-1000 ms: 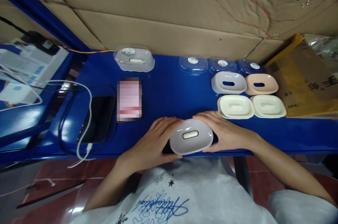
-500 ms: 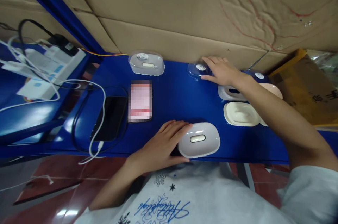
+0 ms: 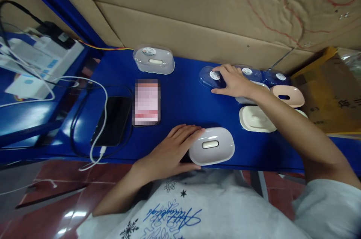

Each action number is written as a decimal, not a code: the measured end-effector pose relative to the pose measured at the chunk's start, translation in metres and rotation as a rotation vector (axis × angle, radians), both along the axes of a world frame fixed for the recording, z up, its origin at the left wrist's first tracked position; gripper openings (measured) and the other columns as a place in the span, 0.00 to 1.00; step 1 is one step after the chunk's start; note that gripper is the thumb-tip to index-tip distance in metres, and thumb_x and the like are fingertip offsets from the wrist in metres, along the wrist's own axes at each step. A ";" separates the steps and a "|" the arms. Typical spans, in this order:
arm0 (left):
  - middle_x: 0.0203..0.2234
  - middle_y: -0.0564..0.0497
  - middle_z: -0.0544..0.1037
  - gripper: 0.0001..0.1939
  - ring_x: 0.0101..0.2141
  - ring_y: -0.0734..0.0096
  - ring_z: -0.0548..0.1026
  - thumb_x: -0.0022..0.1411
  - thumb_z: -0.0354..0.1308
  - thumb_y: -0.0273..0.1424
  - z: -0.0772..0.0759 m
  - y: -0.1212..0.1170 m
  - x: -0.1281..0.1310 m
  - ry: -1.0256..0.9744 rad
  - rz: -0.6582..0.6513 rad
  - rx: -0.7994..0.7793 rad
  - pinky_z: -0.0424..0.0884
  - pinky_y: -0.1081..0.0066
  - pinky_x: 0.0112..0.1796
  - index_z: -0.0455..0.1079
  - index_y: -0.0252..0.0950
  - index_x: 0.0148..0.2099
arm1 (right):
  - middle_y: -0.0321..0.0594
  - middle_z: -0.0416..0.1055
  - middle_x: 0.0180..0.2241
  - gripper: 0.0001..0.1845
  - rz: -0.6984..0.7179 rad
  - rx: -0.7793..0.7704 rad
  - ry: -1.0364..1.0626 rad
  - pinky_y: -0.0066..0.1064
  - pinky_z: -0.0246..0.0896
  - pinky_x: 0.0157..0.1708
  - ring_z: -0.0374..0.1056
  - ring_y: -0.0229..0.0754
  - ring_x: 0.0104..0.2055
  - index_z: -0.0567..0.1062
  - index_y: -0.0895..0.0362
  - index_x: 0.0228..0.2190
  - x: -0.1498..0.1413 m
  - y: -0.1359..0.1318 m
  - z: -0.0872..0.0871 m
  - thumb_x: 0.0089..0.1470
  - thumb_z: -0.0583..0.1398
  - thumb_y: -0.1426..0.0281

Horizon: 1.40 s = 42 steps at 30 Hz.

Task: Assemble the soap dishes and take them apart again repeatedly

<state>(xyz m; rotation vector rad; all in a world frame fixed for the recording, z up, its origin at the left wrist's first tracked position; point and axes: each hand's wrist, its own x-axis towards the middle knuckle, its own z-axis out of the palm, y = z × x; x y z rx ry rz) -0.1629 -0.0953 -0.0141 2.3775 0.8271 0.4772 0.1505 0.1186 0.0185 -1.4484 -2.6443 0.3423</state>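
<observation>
My left hand (image 3: 177, 148) is closed around the left end of a pale grey oval soap dish (image 3: 224, 148). The thumb lies at its near edge and the fingers at its far edge; a cream oval piece (image 3: 210, 144) sits in its middle slot. Farther off, my right hand (image 3: 232, 82) grips a clear plastic cover (image 3: 207, 77) with a round white sticker, thumb on the near side. Two more clear covers, one at the back (image 3: 247, 71) and one farther right (image 3: 278, 77), stand beyond that hand. My right wrist partly hides another pale grey dish (image 3: 243, 99).
Right of centre lie a cream dish (image 3: 256, 118) and a peach dish (image 3: 295, 96), beside a cardboard box (image 3: 321, 96). A covered dish (image 3: 154, 60) stands at the back left. Nearer are a lit phone (image 3: 146, 102), a dark phone (image 3: 114, 120) with cable, and a power strip (image 3: 39, 70).
My right hand has drawn the clear cover slightly toward me, and its fingers have curled in more. My left hand stays on the grey dish. The whole view has shifted a little.
</observation>
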 end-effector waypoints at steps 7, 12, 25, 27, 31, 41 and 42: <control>0.77 0.35 0.60 0.55 0.74 0.39 0.62 0.72 0.69 0.46 0.003 -0.003 0.000 0.006 0.033 -0.029 0.62 0.36 0.71 0.36 0.47 0.84 | 0.55 0.62 0.66 0.40 0.148 -0.019 0.234 0.60 0.58 0.72 0.64 0.63 0.70 0.67 0.52 0.65 -0.001 -0.033 0.017 0.58 0.71 0.52; 0.76 0.33 0.58 0.55 0.74 0.36 0.61 0.69 0.73 0.42 -0.005 -0.007 -0.001 -0.087 0.127 -0.066 0.67 0.35 0.69 0.38 0.48 0.82 | 0.52 0.59 0.72 0.42 0.288 -0.062 0.279 0.63 0.58 0.73 0.57 0.65 0.76 0.62 0.45 0.70 0.011 -0.123 0.045 0.62 0.71 0.55; 0.77 0.32 0.60 0.63 0.72 0.33 0.66 0.68 0.73 0.46 -0.010 -0.005 -0.001 -0.132 0.152 -0.047 0.72 0.34 0.65 0.27 0.51 0.84 | 0.51 0.61 0.74 0.38 0.342 -0.125 0.207 0.53 0.73 0.66 0.68 0.59 0.71 0.68 0.46 0.69 0.007 -0.191 0.025 0.62 0.71 0.61; 0.76 0.32 0.61 0.63 0.72 0.33 0.67 0.68 0.72 0.46 -0.010 -0.005 -0.002 -0.128 0.151 -0.053 0.72 0.34 0.65 0.28 0.51 0.84 | 0.51 0.61 0.74 0.38 0.340 -0.145 0.218 0.52 0.73 0.66 0.68 0.58 0.71 0.68 0.47 0.69 0.006 -0.192 0.022 0.62 0.70 0.62; 0.75 0.32 0.63 0.60 0.72 0.34 0.67 0.70 0.70 0.47 -0.010 -0.005 -0.003 -0.128 0.148 -0.060 0.72 0.32 0.64 0.30 0.50 0.84 | 0.53 0.61 0.74 0.36 0.342 -0.141 0.228 0.51 0.71 0.68 0.66 0.58 0.72 0.70 0.51 0.68 0.004 -0.195 0.020 0.63 0.70 0.61; 0.75 0.33 0.64 0.60 0.71 0.35 0.69 0.70 0.70 0.46 -0.007 -0.005 -0.001 -0.131 0.139 -0.051 0.72 0.36 0.64 0.30 0.51 0.84 | 0.53 0.61 0.74 0.38 0.350 -0.112 0.267 0.54 0.70 0.69 0.65 0.60 0.73 0.69 0.49 0.70 0.001 -0.196 0.018 0.62 0.70 0.62; 0.75 0.33 0.64 0.59 0.71 0.36 0.69 0.70 0.70 0.46 -0.007 -0.004 -0.001 -0.136 0.132 -0.048 0.72 0.36 0.65 0.31 0.50 0.84 | 0.53 0.61 0.74 0.38 0.354 -0.110 0.266 0.54 0.70 0.69 0.65 0.60 0.73 0.68 0.49 0.70 0.000 -0.197 0.017 0.62 0.70 0.62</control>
